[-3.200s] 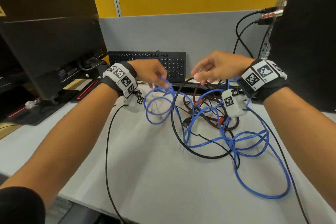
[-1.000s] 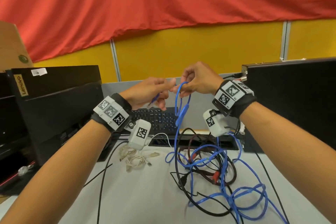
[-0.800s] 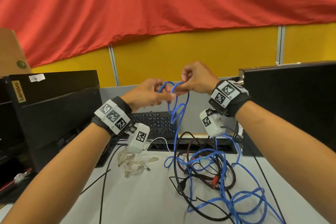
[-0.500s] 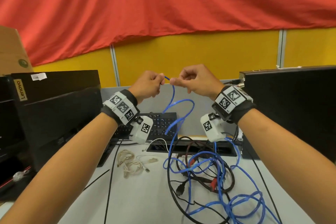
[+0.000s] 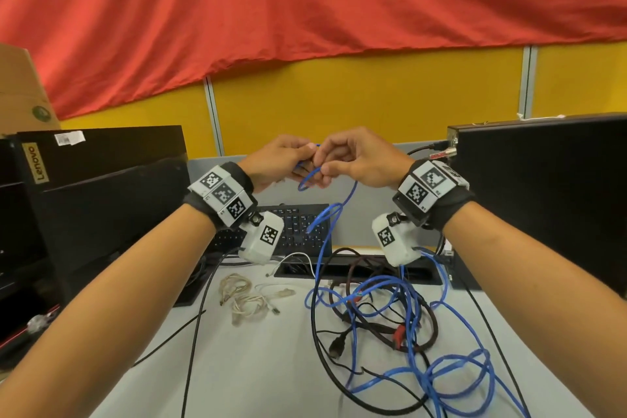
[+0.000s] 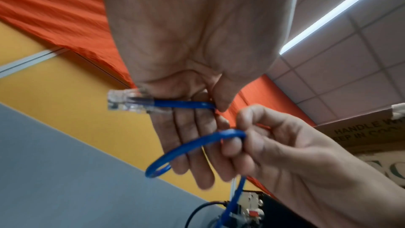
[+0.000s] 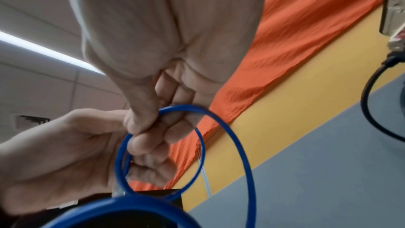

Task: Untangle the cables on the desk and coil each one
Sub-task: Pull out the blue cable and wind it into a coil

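Desk (image 5: 258,366) first, grey, under both raised forearms. On it, right of centre, a tangle of cables (image 5: 390,319) — black, brown and blue strands crossed over one another. Left of the tangle, apart from it, a small heap of cream cables (image 5: 246,299). Behind the tangle, a black keyboard (image 5: 298,227) against the grey partition.

Above the keyboard, both hands lifted well off the desk and nearly touching, wrists level, backs toward the head camera.

Left hand (image 5: 280,163): thumb pressed onto the blue cable (image 5: 324,234) just behind its clear plug (image 6: 129,101), other fingers extended beneath it.

Right hand (image 5: 356,159): thumb and curled fingers pinching a small loop (image 7: 160,153) of the same blue cable, close beside the left fingers. From the loop, cable hanging slack down into the tangle.
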`<action>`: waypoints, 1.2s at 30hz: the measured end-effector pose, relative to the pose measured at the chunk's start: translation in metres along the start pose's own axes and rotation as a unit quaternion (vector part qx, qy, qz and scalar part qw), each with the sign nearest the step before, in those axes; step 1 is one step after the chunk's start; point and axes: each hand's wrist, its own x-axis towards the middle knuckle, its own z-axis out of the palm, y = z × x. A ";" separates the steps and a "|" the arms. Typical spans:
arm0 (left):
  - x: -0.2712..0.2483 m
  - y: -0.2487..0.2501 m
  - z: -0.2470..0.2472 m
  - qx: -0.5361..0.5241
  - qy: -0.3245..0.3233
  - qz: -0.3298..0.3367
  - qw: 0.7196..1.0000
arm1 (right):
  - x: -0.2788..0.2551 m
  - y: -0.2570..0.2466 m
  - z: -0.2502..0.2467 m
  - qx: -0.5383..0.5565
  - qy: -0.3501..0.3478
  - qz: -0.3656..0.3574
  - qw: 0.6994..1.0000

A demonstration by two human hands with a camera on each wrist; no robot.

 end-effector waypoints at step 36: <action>-0.017 -0.040 -0.013 -0.233 0.041 0.043 0.971 | 0.009 0.026 -0.017 -0.158 0.188 0.015 0.969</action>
